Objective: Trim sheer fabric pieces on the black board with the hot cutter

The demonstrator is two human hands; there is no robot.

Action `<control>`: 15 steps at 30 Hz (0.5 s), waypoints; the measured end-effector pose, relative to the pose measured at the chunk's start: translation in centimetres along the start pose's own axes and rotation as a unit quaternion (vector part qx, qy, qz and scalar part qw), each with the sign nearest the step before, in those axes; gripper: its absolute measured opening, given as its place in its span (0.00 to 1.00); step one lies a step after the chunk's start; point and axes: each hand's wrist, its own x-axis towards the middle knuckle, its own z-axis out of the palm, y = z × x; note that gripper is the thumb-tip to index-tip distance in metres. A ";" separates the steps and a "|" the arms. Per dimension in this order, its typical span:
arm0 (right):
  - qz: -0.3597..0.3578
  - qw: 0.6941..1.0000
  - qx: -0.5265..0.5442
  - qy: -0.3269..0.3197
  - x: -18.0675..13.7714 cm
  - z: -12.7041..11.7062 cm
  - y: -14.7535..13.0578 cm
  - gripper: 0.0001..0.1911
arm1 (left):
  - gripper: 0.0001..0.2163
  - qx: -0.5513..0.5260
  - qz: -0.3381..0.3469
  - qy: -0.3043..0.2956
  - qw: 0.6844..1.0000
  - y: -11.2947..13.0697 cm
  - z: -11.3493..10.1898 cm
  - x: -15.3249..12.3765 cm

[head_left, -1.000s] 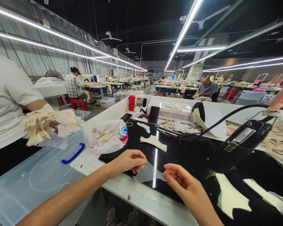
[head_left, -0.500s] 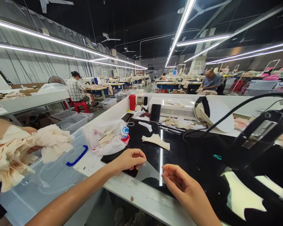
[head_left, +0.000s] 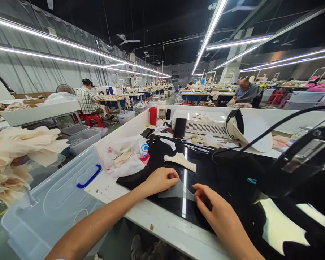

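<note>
My left hand [head_left: 162, 180] is closed, thumb and fingers pinching the upper corner of a thin translucent sheet [head_left: 176, 191]. Its lower right end sits between the thumb and fingertips of my right hand [head_left: 215, 204], which are also drawn together. The sheet is over the glossy black work surface [head_left: 148, 195], near its front edge; whether it touches that surface is hard to see. Just beyond my hands lies a cream cut piece [head_left: 181, 161]. A second, narrower off-white piece [head_left: 168, 143] is farther back.
A white plastic bag [head_left: 127, 162] of scraps stands left of my hands. A plastic box lid with a blue handle [head_left: 89, 177] is beside the table. A black machine [head_left: 300, 162] overhangs the right side. Someone at far left holds a bundle of cream fabric [head_left: 27, 144].
Both my hands have shifted slightly right with the sheet, my left hand rising a little. The other person's cream fabric bundle has moved left, partly leaving the view.
</note>
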 end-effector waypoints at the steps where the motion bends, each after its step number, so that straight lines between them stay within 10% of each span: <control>1: -0.010 1.000 -0.024 0.004 0.0 0.1 0.3 0.15 | 0.07 0.019 0.012 0.011 1.000 0.0 0.1 0.1; 15: -0.235 0.965 -0.105 0.050 -1.5 0.1 4.6 0.13 | 0.11 0.146 0.122 0.097 0.977 0.7 0.9 -3.1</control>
